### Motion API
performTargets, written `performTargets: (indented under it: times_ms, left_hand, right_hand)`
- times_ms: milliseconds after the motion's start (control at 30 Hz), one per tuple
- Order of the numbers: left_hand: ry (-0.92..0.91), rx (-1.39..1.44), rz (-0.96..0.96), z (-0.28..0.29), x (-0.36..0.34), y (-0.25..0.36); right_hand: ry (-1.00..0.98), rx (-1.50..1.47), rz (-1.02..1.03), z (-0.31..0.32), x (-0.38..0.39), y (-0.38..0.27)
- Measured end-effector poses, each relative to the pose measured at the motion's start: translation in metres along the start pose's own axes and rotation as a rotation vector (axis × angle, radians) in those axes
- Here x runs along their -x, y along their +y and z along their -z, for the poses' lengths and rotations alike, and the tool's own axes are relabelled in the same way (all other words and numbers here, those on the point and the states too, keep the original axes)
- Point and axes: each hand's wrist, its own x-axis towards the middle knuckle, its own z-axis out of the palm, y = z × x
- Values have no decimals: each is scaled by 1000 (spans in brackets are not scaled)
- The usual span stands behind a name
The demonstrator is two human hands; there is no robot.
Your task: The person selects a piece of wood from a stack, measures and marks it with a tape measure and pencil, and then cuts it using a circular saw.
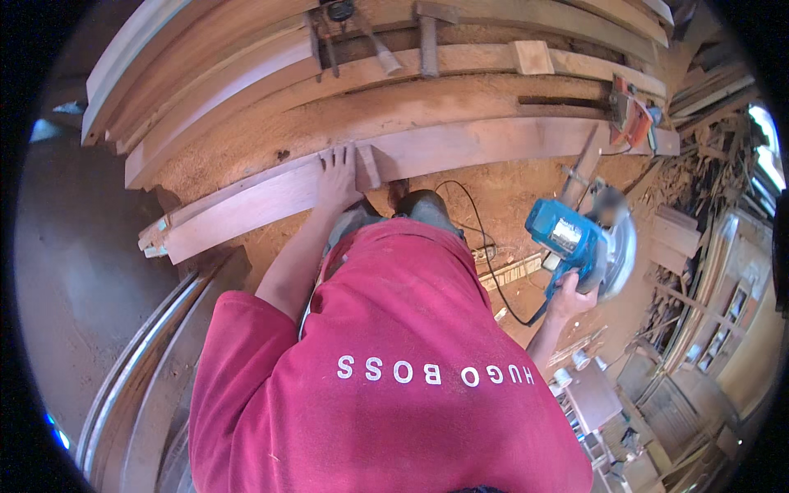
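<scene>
My left hand (336,181) lies flat on a long pale plank (485,145), fingers stretched out over its face. Just right of those fingers a short wood strip (368,167) lies across the plank. Off to the right, my right hand (570,297) is wrapped round the rear handle of a blue circular saw (567,230). The saw is held on the near side of the plank, its silver blade guard facing right. A black cord (491,267) runs from the saw's handle in a loop toward my legs. Whether the blade turns I cannot tell.
Beyond the plank, several long boards (222,99) lie over sawdust-covered ground. An orange-red power tool (631,119) rests at the plank's right end. A wood block (534,57) sits on a far board. Scrap wood (699,164) is piled at right; more boards (136,370) lean at lower left.
</scene>
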Motion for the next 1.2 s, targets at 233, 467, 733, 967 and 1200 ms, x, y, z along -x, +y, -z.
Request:
performTargets:
  times_ms: [233,467,733,967,1200]
  left_hand:
    - [6,53,-83,19,21,-6]
    - [13,141,-87,116,68,0]
    - [459,185,-207,324,76,45]
    - [1106,885,-338,412,122,22]
    - [1464,1388,-658,369,157,-66]
  right_hand:
    - [175,94,-429,28,36,159]
    - [164,403,-553,10,89,230]
    - [-5,563,-434,-24,108,267]
    - [-38,461,-659,-49,105,258]
    - [-92,400,-596,-54,94,221]
